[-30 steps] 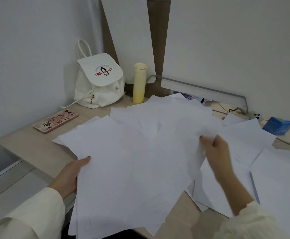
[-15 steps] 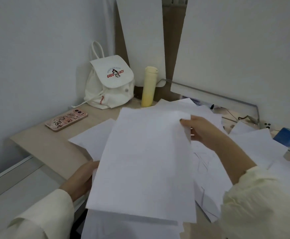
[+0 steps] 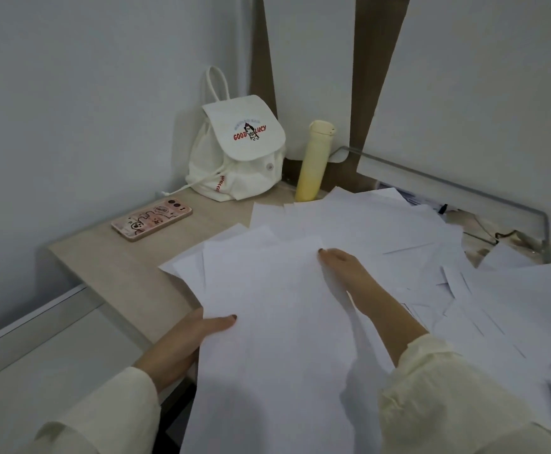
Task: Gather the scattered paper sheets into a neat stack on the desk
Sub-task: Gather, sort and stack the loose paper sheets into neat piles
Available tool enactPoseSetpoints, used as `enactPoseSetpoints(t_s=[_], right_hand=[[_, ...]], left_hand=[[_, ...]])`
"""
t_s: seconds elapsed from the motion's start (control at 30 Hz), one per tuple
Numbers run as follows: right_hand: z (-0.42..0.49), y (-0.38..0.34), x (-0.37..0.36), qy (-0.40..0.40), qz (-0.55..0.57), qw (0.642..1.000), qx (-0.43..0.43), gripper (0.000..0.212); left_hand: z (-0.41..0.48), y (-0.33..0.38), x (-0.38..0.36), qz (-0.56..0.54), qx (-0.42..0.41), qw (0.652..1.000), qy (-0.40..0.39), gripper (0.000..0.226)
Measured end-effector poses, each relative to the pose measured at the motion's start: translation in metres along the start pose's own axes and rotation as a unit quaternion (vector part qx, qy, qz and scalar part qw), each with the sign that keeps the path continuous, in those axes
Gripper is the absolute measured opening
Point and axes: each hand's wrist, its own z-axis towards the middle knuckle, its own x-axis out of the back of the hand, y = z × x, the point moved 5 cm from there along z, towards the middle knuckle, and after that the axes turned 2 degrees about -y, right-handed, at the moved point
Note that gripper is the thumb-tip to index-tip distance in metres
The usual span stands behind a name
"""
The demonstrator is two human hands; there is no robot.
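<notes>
A pile of white paper sheets [image 3: 274,322] lies in front of me on the light wooden desk [image 3: 110,267], its near end hanging over the desk's front edge. My left hand [image 3: 185,339] grips the pile's left edge, thumb on top and fingers underneath. My right hand [image 3: 342,270] holds the right side of the top sheet near its far corner, thumb on top and the other fingers hidden by the paper. More loose sheets [image 3: 382,224] lie scattered and overlapping across the middle and right of the desk.
A pink phone [image 3: 151,218] lies at the desk's left. A white backpack [image 3: 238,149] and a yellow bottle [image 3: 313,158] stand against the back wall. A clear acrylic stand [image 3: 447,188] with cables behind it sits at the back right.
My right hand carried a sheet from the right across onto the pile my left hand holds, and the sheet now lies flat on it. The view has shifted left.
</notes>
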Motion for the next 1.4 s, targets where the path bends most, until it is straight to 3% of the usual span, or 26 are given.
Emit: enactPoseSetpoints(t_s=[0.03, 0.07, 0.17, 0.3, 0.4, 0.47, 0.63, 0.8, 0.9, 1.0, 1.1, 1.27, 1.4], right_hand=[[0.002, 0.008, 0.005, 0.021, -0.012, 1.000, -0.012, 0.027], [0.002, 0.017, 0.010, 0.035, -0.023, 0.999, -0.026, 0.026], [-0.003, 0.036, 0.018, 0.022, -0.039, 0.998, -0.052, 0.031], [-0.012, 0.041, 0.023, -0.030, 0.086, 0.989, -0.116, 0.032], [-0.020, 0.044, 0.025, -0.041, 0.174, 0.973, -0.145, 0.034], [-0.025, 0.047, 0.026, -0.016, 0.169, 0.975, -0.146, 0.033], [-0.042, 0.056, 0.030, -0.012, -0.014, 0.993, -0.115, 0.035], [-0.071, 0.058, 0.037, -0.118, 0.095, 0.984, -0.090, 0.034], [-0.082, 0.063, 0.040, -0.151, 0.127, 0.976, -0.089, 0.030], [-0.078, 0.070, 0.045, -0.118, 0.073, 0.986, -0.090, 0.032], [-0.070, 0.075, 0.047, -0.082, 0.001, 0.991, -0.109, 0.043], [-0.064, 0.080, 0.040, -0.093, 0.087, 0.981, -0.144, 0.080], [-0.058, 0.082, 0.029, -0.042, 0.179, 0.972, -0.148, 0.084]], left_hand=[[-0.002, 0.001, 0.001, -0.009, -0.002, 1.000, 0.000, 0.044], [-0.003, 0.002, 0.004, -0.018, -0.005, 1.000, -0.006, 0.049], [-0.008, 0.007, 0.006, -0.043, -0.012, 0.999, -0.024, 0.080], [-0.009, 0.008, 0.009, -0.091, -0.007, 0.996, 0.008, 0.042], [-0.006, 0.006, 0.010, -0.110, 0.008, 0.993, 0.031, 0.029], [-0.003, 0.002, 0.012, -0.115, 0.016, 0.992, 0.052, 0.025], [0.006, -0.008, 0.015, -0.152, 0.044, 0.982, 0.106, 0.024], [0.013, -0.012, 0.011, -0.176, 0.048, 0.977, 0.110, 0.018], [0.013, -0.005, 0.000, -0.135, 0.030, 0.987, 0.082, 0.013], [0.016, 0.005, -0.012, -0.063, 0.014, 0.997, 0.041, 0.041], [0.017, 0.019, -0.019, 0.016, -0.001, 1.000, 0.023, 0.048], [0.004, 0.026, -0.026, 0.108, 0.028, 0.990, -0.081, 0.085], [0.002, 0.008, -0.025, 0.066, 0.074, 0.993, -0.062, 0.037]])
